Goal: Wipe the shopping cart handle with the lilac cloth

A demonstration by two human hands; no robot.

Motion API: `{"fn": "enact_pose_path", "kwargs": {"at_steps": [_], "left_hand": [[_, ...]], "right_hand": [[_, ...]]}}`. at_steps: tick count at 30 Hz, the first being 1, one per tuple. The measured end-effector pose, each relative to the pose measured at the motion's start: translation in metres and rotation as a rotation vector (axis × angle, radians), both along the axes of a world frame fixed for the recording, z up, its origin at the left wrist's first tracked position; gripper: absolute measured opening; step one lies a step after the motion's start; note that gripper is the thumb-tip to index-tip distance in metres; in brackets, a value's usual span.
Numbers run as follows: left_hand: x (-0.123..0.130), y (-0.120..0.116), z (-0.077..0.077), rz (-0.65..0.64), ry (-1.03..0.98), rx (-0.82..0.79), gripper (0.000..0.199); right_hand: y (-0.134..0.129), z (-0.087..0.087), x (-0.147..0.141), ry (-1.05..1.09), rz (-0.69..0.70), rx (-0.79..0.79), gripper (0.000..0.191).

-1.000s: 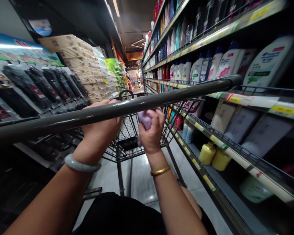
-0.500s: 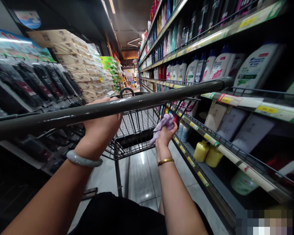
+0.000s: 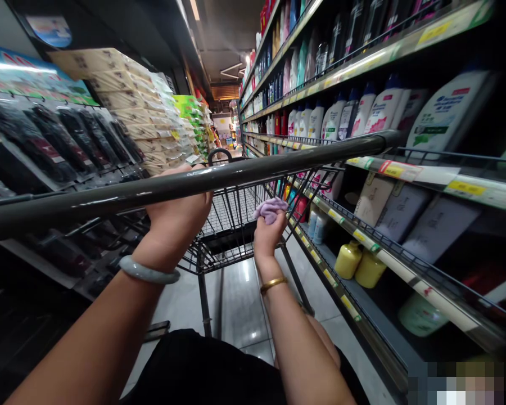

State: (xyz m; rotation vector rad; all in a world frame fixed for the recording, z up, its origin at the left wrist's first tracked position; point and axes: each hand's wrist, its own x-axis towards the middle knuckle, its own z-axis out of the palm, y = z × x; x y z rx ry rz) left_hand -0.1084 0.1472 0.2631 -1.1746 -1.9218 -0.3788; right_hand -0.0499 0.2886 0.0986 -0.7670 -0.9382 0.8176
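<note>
A crumpled light purple cloth (image 3: 270,209) is bunched in my right hand (image 3: 269,235), which is closed around it near the rear of the shopping cart's wire basket (image 3: 231,214). My left hand (image 3: 175,216) reaches under the cart's dark handlebar (image 3: 244,172), which crosses in front of it. The left fingers look curled, but the bar hides most of them, and what they grip cannot be made out. A pale bangle (image 3: 149,271) circles the left wrist and a gold one (image 3: 274,284) the right.
Shelves of shampoo bottles (image 3: 382,107) line the right side, with yellow bottles (image 3: 348,260) lower down. Hanging dark packages (image 3: 53,138) and stacked beige packs (image 3: 124,84) stand at left. Grey floor tiles (image 3: 240,304) show beneath the cart.
My right hand has moved left with the purple cloth, which now looks more tightly bunched. My left hand has stayed nearly in place behind the handlebar.
</note>
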Motion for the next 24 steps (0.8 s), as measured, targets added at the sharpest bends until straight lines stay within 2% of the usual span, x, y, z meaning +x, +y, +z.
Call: {"fn": "enact_pose_path", "kwargs": {"at_steps": [3,5,7,9,11,12,15,17,19,22,24], "left_hand": [[0.000,0.000,0.000,-0.007,-0.002,-0.005,0.048],[0.001,0.001,0.000,-0.007,-0.012,0.002,0.050],[0.002,0.001,0.000,-0.012,-0.015,0.002,0.055],[0.004,0.002,0.001,-0.021,-0.010,-0.002,0.060],[0.005,0.002,0.001,-0.028,-0.004,-0.002,0.062],[0.004,0.002,0.000,-0.032,-0.004,0.003,0.063],[-0.001,0.006,-0.002,-0.039,-0.013,0.017,0.064],[-0.006,0.010,-0.004,-0.041,-0.023,0.037,0.064],[-0.012,0.014,-0.006,-0.062,-0.042,0.056,0.061],[-0.018,0.018,-0.006,-0.094,-0.059,0.059,0.060],[-0.020,0.019,-0.005,-0.090,-0.055,0.053,0.060]], "right_hand": [[-0.017,0.022,-0.001,0.003,0.143,0.261,0.037],[-0.021,0.024,-0.002,-0.071,0.140,0.365,0.036],[-0.018,0.013,-0.006,-0.119,0.095,0.269,0.033],[-0.011,0.000,-0.012,-0.117,0.076,0.060,0.034],[-0.009,-0.003,-0.017,-0.070,0.117,-0.045,0.037],[-0.011,0.002,-0.018,-0.029,0.163,-0.021,0.037],[-0.030,0.025,-0.019,0.073,0.324,0.216,0.039],[-0.042,0.031,-0.022,0.045,0.332,0.339,0.041],[-0.047,0.019,-0.030,-0.039,0.271,0.353,0.039],[-0.046,-0.017,-0.050,-0.134,0.216,0.189,0.037],[-0.046,-0.030,-0.061,-0.140,0.218,0.114,0.038]]}}
